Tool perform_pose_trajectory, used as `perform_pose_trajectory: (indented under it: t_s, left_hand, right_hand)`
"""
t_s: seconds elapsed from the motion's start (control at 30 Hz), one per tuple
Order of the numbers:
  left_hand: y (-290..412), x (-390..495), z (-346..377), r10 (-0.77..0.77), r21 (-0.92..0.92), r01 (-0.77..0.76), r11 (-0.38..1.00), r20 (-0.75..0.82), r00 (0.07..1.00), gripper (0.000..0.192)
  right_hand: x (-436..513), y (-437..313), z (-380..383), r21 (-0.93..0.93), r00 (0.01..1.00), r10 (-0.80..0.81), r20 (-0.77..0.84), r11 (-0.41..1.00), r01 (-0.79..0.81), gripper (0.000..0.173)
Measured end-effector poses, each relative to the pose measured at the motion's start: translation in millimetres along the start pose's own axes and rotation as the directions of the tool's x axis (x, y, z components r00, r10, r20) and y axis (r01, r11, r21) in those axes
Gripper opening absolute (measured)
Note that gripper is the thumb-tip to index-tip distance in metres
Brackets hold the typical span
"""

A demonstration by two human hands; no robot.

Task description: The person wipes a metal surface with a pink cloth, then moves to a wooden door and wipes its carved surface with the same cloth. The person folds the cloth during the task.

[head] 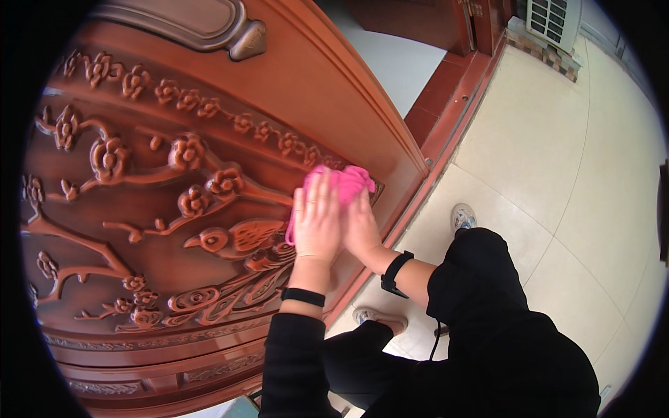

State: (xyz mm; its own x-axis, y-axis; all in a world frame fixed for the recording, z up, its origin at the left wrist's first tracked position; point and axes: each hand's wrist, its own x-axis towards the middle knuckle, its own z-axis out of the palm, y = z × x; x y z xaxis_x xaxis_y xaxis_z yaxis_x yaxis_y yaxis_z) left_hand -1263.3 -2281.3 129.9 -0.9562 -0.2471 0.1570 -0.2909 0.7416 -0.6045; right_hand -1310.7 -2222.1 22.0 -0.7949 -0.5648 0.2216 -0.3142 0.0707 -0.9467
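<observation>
A pink cloth (353, 183) lies bunched against a reddish-brown door (334, 89) carved in relief with blossoms, branches and a bird (235, 240). My left hand (318, 219) presses the cloth to the panel with its palm, the fingers pointing up the picture; a loop of cloth shows at its left side. Close beside it, almost touching, my right hand (361, 224) rests on the cloth's lower right part near the panel's corner. Both wrists wear black bands. The fingertips are slightly blurred, and part of the cloth is hidden under the hands.
A bronze-coloured door handle plate (248, 39) is at the top left. Past the door's edge runs a red threshold (444, 120). My shoes stand on beige floor tiles (522, 151). An air-conditioner unit (554, 21) sits on a low tiled base at the top right.
</observation>
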Motion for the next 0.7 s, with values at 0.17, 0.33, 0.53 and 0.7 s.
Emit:
perform_pose_trajectory:
  t_s: [0.17, 0.33, 0.53, 0.7]
  left_hand:
    - [29, -7, 21, 0.164, 0.05, -0.187, 0.981, 0.297, 0.941, 0.062]
    - [1, -19, -13, -0.059, -0.115, 0.064, 0.991, 0.044, 0.997, 0.058]
    - [-82, -6, -109, -0.263, -0.039, 0.275, 0.961, -0.448, 0.855, 0.064]
    - [-100, 43, -141, -0.289, 0.038, 0.363, 0.931, -0.53, 0.798, 0.056]
  right_hand:
    - [12, 18, -5, 0.488, 0.938, 0.345, 0.034, 0.813, -0.317, 0.045]
    - [15, -44, -12, 0.562, 0.955, 0.294, -0.044, 0.798, -0.219, 0.03]
    - [46, -118, -54, 0.444, 0.928, -0.254, -0.273, 0.822, 0.356, 0.068]
    - [73, -127, -74, 0.139, 0.823, -0.492, -0.283, 0.829, 0.542, 0.068]
